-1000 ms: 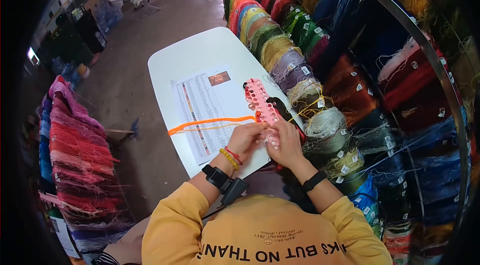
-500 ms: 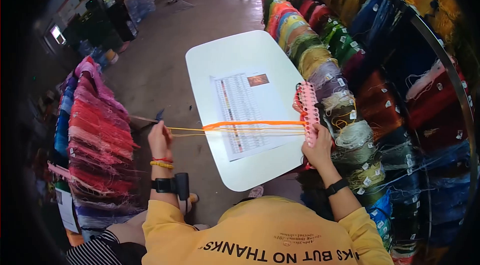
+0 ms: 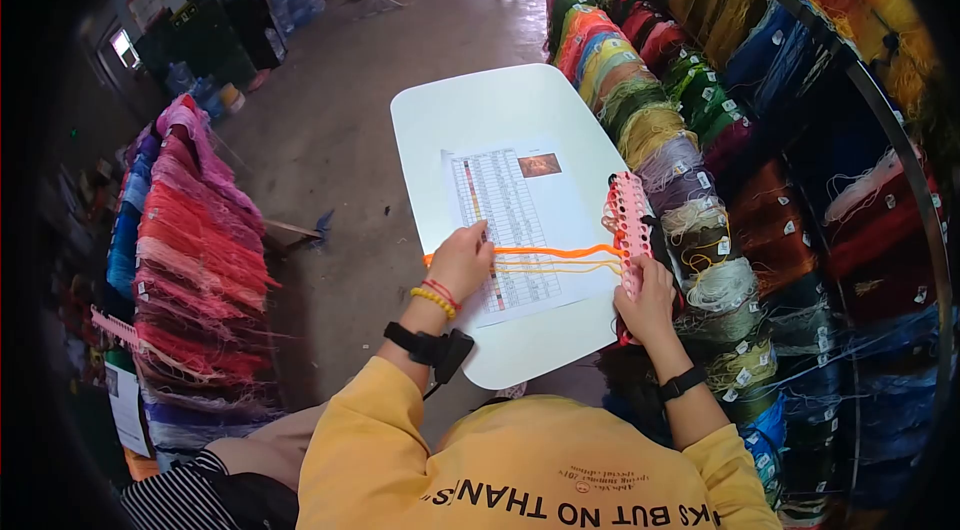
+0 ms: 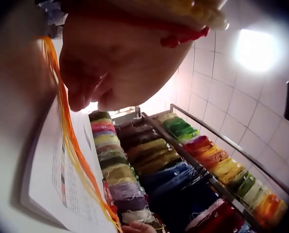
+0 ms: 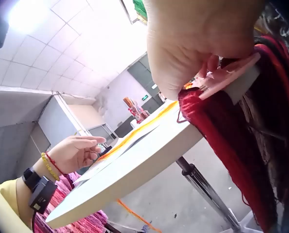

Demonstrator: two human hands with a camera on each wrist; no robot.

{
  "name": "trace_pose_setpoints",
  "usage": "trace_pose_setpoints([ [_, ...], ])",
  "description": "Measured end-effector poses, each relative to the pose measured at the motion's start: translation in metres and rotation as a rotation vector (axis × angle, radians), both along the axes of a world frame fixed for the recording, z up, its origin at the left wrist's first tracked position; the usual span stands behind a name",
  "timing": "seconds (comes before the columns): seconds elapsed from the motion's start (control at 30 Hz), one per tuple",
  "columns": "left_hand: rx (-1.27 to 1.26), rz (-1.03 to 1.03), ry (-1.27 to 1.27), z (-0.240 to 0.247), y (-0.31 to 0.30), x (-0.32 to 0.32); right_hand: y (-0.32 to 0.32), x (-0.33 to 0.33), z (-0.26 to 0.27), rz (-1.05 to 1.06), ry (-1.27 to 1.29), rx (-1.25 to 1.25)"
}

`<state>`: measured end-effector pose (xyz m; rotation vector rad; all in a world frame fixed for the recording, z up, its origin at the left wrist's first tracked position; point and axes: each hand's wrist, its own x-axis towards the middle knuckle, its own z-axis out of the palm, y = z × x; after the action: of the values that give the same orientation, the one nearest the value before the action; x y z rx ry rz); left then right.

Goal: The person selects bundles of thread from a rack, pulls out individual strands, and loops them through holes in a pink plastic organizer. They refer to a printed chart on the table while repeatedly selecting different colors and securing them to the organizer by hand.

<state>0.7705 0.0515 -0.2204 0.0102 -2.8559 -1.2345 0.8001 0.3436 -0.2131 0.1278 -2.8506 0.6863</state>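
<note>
A long pink thread-holder card [image 3: 629, 210] with rows of holes lies along the table's right side, skeins looped through it. My right hand [image 3: 648, 302] grips its near end; in the right wrist view, dark red thread [image 5: 207, 114] hangs beside the card [image 5: 229, 80]. From the card, a bundle of orange thread [image 3: 565, 252] runs left across a printed colour chart [image 3: 550, 210], with thin yellow-orange strands [image 3: 570, 271] lying slack alongside. Above the chart's left part hovers my left hand [image 3: 462, 265], over the orange bundle. Its fingers [image 5: 88, 142] are loosely bent with nothing visible between them.
The white table [image 3: 480, 115] has rounded corners. Racks of tagged thread skeins [image 3: 655, 130] stand close along its right side. Another rack of pink and red skeins [image 3: 190, 240] is at the left, across the floor [image 3: 330, 160].
My left hand went from the card far out left, drawing yellow-orange strands taut, then came back over the chart; the strands now hang slack. The right hand has stayed on the card.
</note>
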Motion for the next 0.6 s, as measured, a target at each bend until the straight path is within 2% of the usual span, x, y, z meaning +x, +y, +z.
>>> trace_pose_setpoints([
  [0.1, -0.194, -0.018, -0.021, -0.008, 0.006, -0.008, 0.001, 0.001, 0.014, 0.018, 0.005, -0.017],
  [0.23, -0.334, -0.067, -0.081, 0.000, 0.010, -0.010, 0.004, 0.000, 0.044, 0.076, 0.113, -0.094],
  [0.3, -0.340, -0.078, -0.075, 0.001, 0.009, -0.010, 0.008, 0.002, 0.070, 0.094, 0.138, -0.178],
  [0.37, -0.345, -0.085, -0.077, 0.001, 0.007, -0.009, 0.011, 0.008, 0.105, 0.074, 0.105, -0.369],
  [0.43, -0.344, -0.097, -0.083, 0.003, 0.008, -0.010, 0.017, 0.020, 0.155, 0.043, 0.144, -0.335],
  [0.5, -0.317, -0.139, -0.061, -0.002, 0.004, -0.015, 0.039, 0.033, 0.185, 0.029, 0.171, -0.574],
  [0.53, -0.221, -0.144, -0.049, -0.007, -0.004, -0.014, 0.038, 0.042, 0.205, 0.083, 0.211, -0.760],
  [0.6, -0.109, -0.138, -0.065, -0.010, -0.009, -0.013, 0.061, 0.063, 0.240, 0.082, 0.385, -0.566],
])
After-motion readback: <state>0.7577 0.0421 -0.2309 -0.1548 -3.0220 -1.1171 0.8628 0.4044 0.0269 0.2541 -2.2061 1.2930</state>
